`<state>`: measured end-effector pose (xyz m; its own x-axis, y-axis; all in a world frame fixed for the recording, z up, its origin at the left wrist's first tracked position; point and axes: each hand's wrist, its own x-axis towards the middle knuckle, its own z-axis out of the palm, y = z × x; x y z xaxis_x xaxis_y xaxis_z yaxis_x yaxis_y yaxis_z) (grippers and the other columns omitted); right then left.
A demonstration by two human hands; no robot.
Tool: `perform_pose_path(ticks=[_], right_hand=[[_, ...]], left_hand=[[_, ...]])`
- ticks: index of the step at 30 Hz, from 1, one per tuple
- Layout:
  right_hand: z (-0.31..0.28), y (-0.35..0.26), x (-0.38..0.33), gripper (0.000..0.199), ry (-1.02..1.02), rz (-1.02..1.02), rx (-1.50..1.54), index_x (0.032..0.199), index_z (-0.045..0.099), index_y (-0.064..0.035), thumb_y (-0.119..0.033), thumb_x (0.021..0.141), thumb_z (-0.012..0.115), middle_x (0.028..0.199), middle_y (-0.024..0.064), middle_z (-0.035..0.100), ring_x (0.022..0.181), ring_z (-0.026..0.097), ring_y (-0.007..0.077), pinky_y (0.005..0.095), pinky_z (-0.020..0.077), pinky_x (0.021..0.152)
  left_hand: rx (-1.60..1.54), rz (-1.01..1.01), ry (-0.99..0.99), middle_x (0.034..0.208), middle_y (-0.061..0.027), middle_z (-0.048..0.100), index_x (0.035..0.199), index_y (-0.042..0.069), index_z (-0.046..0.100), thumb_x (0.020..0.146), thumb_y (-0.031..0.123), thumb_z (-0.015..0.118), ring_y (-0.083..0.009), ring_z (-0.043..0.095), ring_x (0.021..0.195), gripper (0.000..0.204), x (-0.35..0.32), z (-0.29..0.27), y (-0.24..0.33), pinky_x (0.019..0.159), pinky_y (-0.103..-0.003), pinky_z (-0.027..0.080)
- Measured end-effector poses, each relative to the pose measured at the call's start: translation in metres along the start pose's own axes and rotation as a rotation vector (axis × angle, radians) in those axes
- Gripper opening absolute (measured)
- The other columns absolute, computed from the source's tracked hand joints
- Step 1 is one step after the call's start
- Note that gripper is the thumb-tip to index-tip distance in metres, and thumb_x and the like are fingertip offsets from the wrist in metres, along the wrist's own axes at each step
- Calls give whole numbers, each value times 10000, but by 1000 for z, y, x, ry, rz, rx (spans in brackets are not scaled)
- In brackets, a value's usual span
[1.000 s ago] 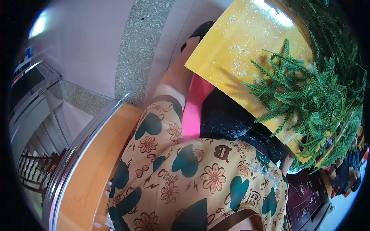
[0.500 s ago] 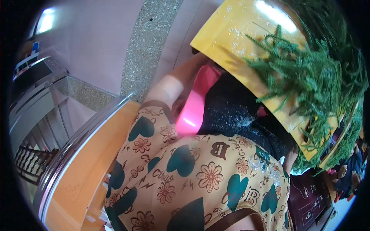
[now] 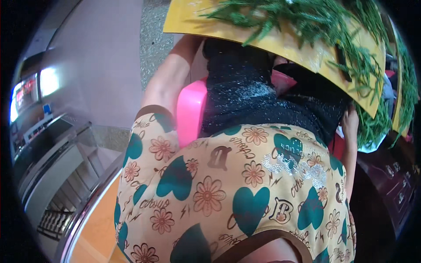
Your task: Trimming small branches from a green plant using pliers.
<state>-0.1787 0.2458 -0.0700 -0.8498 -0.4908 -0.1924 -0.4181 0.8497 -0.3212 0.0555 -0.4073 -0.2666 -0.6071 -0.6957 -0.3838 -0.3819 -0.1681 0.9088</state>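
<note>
fingers of your right hand [image 3: 349, 123] hang low beside your right thigh, just below the near corner of the table; they are small and partly hidden, so i cannot tell how far apart they are or whether they close on anything. your left hand is out of sight: the left forearm [image 3: 166, 76] runs up past the pink plastic seat [image 3: 190, 105] and disappears beneath the table edge, so its grip cannot be told either. just right of your right hand, more green sprigs [image 3: 372, 129] sit in something with a pale, thin rim. ahead of you, the pine-like sprigs [image 3: 307, 28] lie loose across the yellow tabletop [image 3: 188, 19], some tips poking over the near edge above your lap. a slim dark object [image 3: 342, 63] rests among them, close to that edge. with your forearm under the board and your knees beneath it, an upward knock could, i judge, tip the overhanging sprigs or the dark object into your lap; a sleeve brushing those tips could drag them off too. pale specks cover your black trousers [image 3: 243, 92], and would probably scatter to the floor if you stood up.
</note>
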Motion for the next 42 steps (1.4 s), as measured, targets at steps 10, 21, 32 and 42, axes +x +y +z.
perform_pose_path(ticks=[10,21,32,42], right_hand=[[4,-30,-13,217,72,-197,-166,991,527,41,-70,864,390,745,320,566,741,565,484,519,439,659],[12,-40,-15,213,121,-184,-179,991,517,54,-42,841,400,758,312,581,770,584,465,530,450,670],[5,-44,-25,213,84,-169,-312,979,518,65,-26,842,383,755,288,606,739,611,438,519,485,660],[1,-48,-28,185,47,-179,-343,928,530,52,-30,844,387,765,280,612,720,619,430,507,497,649]], left_hand=[[-1,57,-90,1179,-106,583,1177,53,543,942,288,466,-241,580,1013,341,-5,26,-5,876,-388,476],[9,99,-202,1207,-98,563,1210,52,521,947,273,470,-228,568,1034,347,1,-57,15,888,-380,472],[-94,50,-265,1235,-90,542,1243,52,499,951,258,475,-215,556,1056,359,9,-80,8,900,-372,467],[-189,39,-253,1261,-82,523,1273,51,479,955,244,479,-203,545,1076,373,-8,-17,0,911,-365,464]])
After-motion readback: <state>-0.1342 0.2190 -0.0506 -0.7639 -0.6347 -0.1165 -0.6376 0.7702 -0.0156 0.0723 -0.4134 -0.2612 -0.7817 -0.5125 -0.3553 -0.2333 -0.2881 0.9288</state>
